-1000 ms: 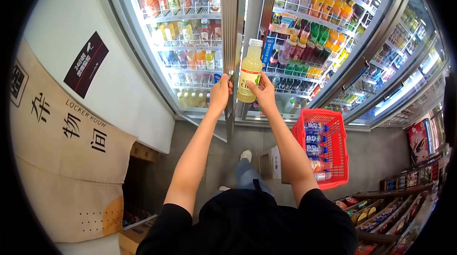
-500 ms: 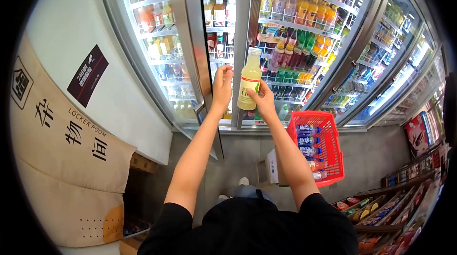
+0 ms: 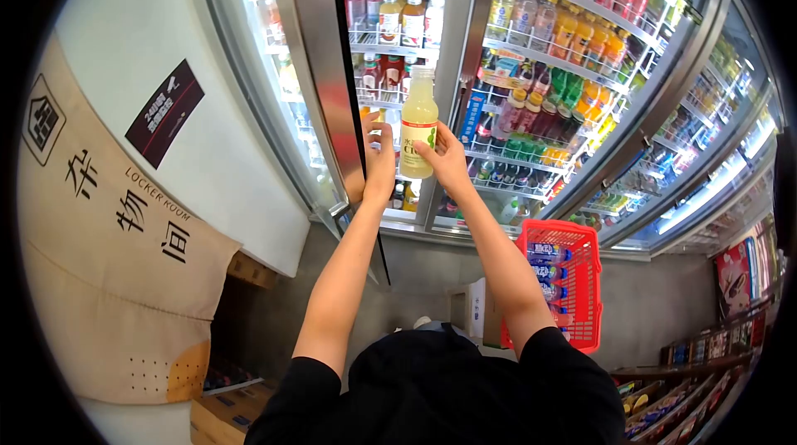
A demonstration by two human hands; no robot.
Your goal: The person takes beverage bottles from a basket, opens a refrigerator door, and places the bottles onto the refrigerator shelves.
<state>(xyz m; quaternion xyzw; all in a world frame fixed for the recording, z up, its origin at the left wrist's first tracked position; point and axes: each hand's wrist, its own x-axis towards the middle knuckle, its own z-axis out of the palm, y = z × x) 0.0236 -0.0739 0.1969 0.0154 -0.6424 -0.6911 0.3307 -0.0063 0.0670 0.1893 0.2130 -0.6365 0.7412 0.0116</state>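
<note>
My right hand [image 3: 444, 161] is wrapped round the lower part of an upright bottle [image 3: 418, 125] of pale yellow drink with a white cap and a red-topped label. Just left of the bottle, my left hand [image 3: 378, 159] has its fingers apart and holds nothing; it is beside the edge of the swung-out glass door [image 3: 320, 71]. Behind the bottle are fridge shelves [image 3: 397, 51] with rows of drinks. A red basket [image 3: 588, 279] holding several bottles [image 3: 548, 252] hangs by my right forearm.
Closed fridge doors [image 3: 631, 146] run along the right. At the left are a white wall [image 3: 108, 22] and a beige curtain [image 3: 124, 279]. Cardboard boxes [image 3: 228, 416] stand at the lower left, and a snack rack [image 3: 681, 399] is at the lower right.
The fridge door has swung further open to the left, showing more shelves. My left hand has let go of its edge. The bottle stays in my right hand.
</note>
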